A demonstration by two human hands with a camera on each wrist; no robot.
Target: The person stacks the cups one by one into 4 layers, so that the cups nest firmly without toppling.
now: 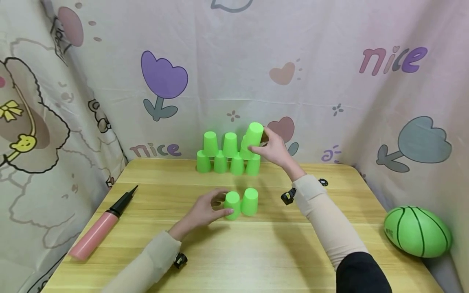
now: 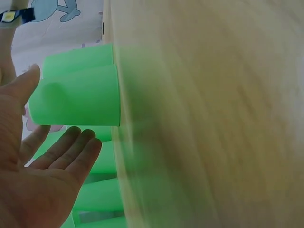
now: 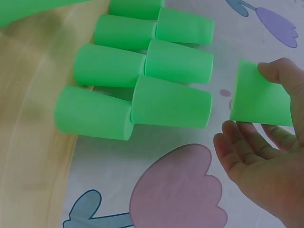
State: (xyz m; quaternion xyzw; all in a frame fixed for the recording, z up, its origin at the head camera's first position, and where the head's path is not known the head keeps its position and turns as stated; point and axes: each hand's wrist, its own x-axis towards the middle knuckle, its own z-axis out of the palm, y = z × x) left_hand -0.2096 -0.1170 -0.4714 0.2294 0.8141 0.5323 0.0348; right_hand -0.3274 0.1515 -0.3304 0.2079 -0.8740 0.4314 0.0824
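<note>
Green cups, all upside down, stand at the back of the table in two rows: a lower row (image 1: 220,162) and an upper row (image 1: 230,145) on it. My right hand (image 1: 275,149) holds a green cup (image 3: 259,97) between thumb and fingers, above the stack's right end and apart from it. In the head view it partly hides the rightmost upper cup (image 1: 244,149). Nearer me, my left hand (image 1: 203,209) has thumb and fingers at the sides of a green cup (image 1: 232,205) on the table. Another cup (image 1: 250,201) stands right beside that one.
A pink air pump (image 1: 97,236) with a black nozzle lies at the table's left. On the right side is a green ball (image 1: 417,232) with black lines. A small black disc (image 1: 323,182) lies behind my right forearm. Printed curtains (image 1: 234,61) hang behind the table.
</note>
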